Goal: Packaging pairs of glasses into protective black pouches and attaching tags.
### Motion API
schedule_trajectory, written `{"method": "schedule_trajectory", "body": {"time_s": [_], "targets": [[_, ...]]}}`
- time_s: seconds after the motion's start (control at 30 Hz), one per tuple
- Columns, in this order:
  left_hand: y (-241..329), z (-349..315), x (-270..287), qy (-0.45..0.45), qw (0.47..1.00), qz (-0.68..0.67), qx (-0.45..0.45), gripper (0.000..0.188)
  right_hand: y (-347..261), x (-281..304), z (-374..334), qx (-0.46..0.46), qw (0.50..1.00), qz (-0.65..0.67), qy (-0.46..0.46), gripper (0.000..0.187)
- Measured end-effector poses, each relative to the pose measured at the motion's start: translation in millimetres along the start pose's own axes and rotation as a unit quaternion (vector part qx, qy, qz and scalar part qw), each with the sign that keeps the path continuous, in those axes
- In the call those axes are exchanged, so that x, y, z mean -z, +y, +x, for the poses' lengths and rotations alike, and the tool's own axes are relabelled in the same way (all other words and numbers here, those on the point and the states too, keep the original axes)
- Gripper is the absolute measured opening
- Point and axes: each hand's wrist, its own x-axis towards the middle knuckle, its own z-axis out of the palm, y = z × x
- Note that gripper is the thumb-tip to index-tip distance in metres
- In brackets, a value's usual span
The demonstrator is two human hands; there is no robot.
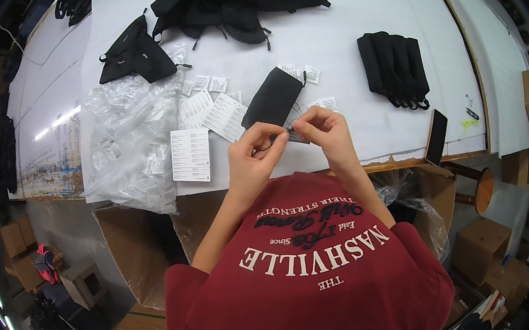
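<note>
While the left hand (255, 153) and right hand (329, 134) pinch a small dark strand-like thing (290, 129), too fine to identify | flat black rectangular fabric pouch (273, 96) on white surface (338, 35), just beyond, eleven o'clock | step: seemingly delicate fingertip work | next: calls for steady pinching

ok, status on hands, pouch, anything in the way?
Left hand, right hand pinching small dark item. Black pouch just beyond the fingertips. White cards to its left, not blocking.

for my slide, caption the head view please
Left hand and right hand pinching close together by a black fabric pouch, near printed white cards.
</note>
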Motion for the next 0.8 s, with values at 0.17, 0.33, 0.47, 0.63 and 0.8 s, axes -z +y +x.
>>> {"method": "schedule_trajectory", "body": {"time_s": [0.17, 0.33, 0.47, 0.63, 0.8], "targets": [[-2, 0, 2, -0.020, 1.000, 0.011, -0.002, 0.007, -1, 1, -1, -0.002, 0.999, -0.028, -0.022, 0.011], [-4, 3, 11, -0.060, 0.997, 0.055, -0.007, 0.011, -9, 6, -1, -0.006, 0.998, -0.026, -0.064, 0.010], [-8, 14, 16, -0.132, 0.991, 0.018, 0.009, 0.016, -13, 13, -1, -0.040, 0.992, -0.045, -0.107, 0.010], [-6, 63, 15, -0.258, 0.950, 0.127, -0.123, 0.016, -19, 23, -8, -0.047, 0.985, 0.027, -0.162, 0.015], [-32, 105, 0, -0.460, 0.840, 0.278, -0.071, 0.044, -22, 37, -22, -0.034, 0.982, 0.066, -0.171, 0.021]]}}
